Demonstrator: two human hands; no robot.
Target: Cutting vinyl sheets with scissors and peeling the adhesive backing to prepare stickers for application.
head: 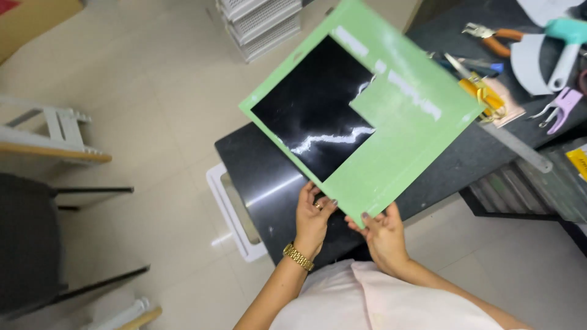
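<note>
I hold a large green cutting mat (409, 140) up over the dark worktop (269, 177). A glossy black sheet (312, 104) with a stepped cut-out edge sticks to its left part. My left hand (313, 217), with a ring and a gold watch, pinches the mat's near edge where the black sheet ends. My right hand (382, 229) grips the mat's near corner beside it. The mat tilts away from me toward the far right.
Tools lie on the worktop at the far right: orange-handled pliers (495, 40), yellow-handled snips (483, 95), a teal and white scraper (565, 52), a lilac tool (559, 110), a metal ruler (520, 146). White stacked trays (263, 24) stand on the floor; a dark chair (30, 244) is at left.
</note>
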